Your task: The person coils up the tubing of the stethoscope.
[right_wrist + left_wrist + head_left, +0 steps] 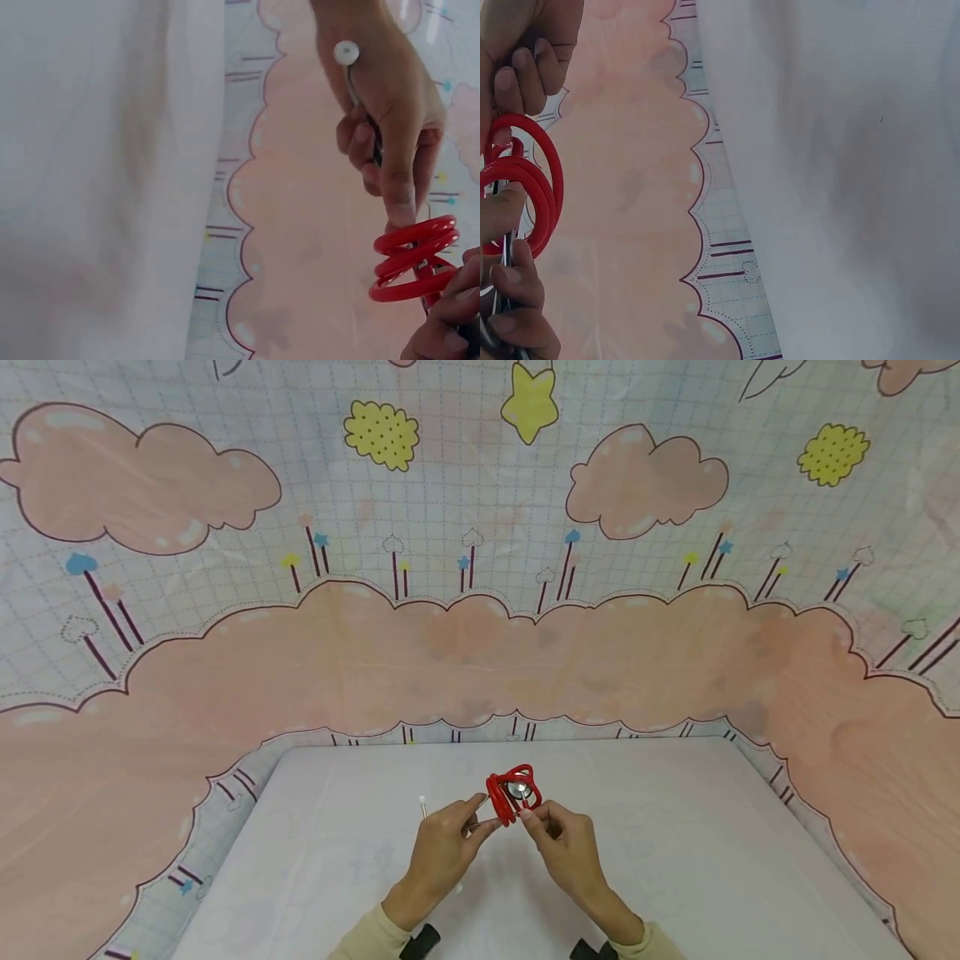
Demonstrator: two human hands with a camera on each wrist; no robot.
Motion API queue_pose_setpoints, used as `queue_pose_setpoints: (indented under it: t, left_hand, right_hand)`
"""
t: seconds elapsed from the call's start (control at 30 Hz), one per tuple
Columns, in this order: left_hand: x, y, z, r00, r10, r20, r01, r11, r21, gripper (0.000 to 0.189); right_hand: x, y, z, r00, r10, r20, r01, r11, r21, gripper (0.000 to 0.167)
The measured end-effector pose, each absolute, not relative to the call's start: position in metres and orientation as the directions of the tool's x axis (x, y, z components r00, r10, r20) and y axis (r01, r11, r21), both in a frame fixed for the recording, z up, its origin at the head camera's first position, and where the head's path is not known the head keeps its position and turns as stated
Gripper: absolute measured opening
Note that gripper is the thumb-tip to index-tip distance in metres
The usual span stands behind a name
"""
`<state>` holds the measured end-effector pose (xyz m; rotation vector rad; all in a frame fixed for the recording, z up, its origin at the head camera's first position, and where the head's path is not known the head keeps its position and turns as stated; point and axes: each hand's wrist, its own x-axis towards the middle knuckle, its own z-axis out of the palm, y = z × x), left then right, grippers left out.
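A stethoscope [495, 800] with red tubing is held up over the table between both hands, its tubing wound into loops. My left hand [442, 843] grips its metal ear tubes beside the coil, the thumb and a finger reaching the red loops. One white ear tip [346, 52] sticks out past the back of that hand in the right wrist view. My right hand [567, 850] pinches the tubing close to the round silver chest piece [518, 790], which faces up inside the loops. In the left wrist view the red coil [556, 176] lies between the fingers of both hands.
A white table [675, 827] spreads beneath the hands. Behind and around it hangs a cloth [480, 660] printed with peach clouds, stars and a grid. Black wrist straps [420, 942] show at the sleeve ends.
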<state>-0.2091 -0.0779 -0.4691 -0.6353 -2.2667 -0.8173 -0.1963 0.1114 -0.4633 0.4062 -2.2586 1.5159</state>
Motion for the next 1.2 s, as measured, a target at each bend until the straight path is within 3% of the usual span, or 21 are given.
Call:
queue_pose_setpoints:
  t: [0.13,0.37,0.57,0.83,0.93,1.03,1.1,1.2]
  left_hand:
    - [-0.205,-0.076,-0.467,-0.678,0.235,0.697,0.615,0.701,0.362,0.039]
    - [-0.201,-0.072,-0.466,-0.692,0.256,0.675,0.566,0.772,0.288,0.042]
    - [-0.199,-0.070,-0.467,-0.701,0.319,0.638,0.529,0.832,0.166,0.040]
    - [-0.205,-0.069,-0.474,-0.705,0.337,0.623,0.579,0.781,0.233,0.035]
    - [-0.209,-0.069,-0.475,-0.714,0.322,0.622,0.590,0.755,0.286,0.034]
    - [-0.211,-0.072,-0.477,-0.724,0.330,0.606,0.594,0.744,0.304,0.033]
    - [-0.214,-0.075,-0.480,-0.741,0.333,0.583,0.586,0.744,0.321,0.034]
    - [-0.219,-0.081,-0.486,-0.782,0.337,0.524,0.562,0.744,0.361,0.037]
  right_hand:
    - [-0.199,0.111,-0.466,-0.817,-0.003,0.576,-0.521,0.431,-0.737,0.014]
    - [-0.199,0.105,-0.467,-0.774,0.095,0.626,-0.501,0.513,-0.697,0.010]
    - [-0.207,0.109,-0.470,-0.679,0.022,0.734,-0.508,0.707,-0.491,0.009]
    - [-0.216,0.110,-0.475,-0.634,0.033,0.773,-0.479,0.768,-0.425,0.012]
    - [-0.217,0.110,-0.475,-0.612,0.059,0.789,-0.482,0.763,-0.431,0.025]
    - [-0.220,0.113,-0.474,-0.653,0.082,0.753,-0.456,0.751,-0.477,0.039]
    - [-0.224,0.116,-0.473,-0.742,0.084,0.665,-0.418,0.718,-0.557,0.041]
    - [-0.231,0.122,-0.478,-0.898,0.040,0.437,-0.324,0.613,-0.720,0.037]
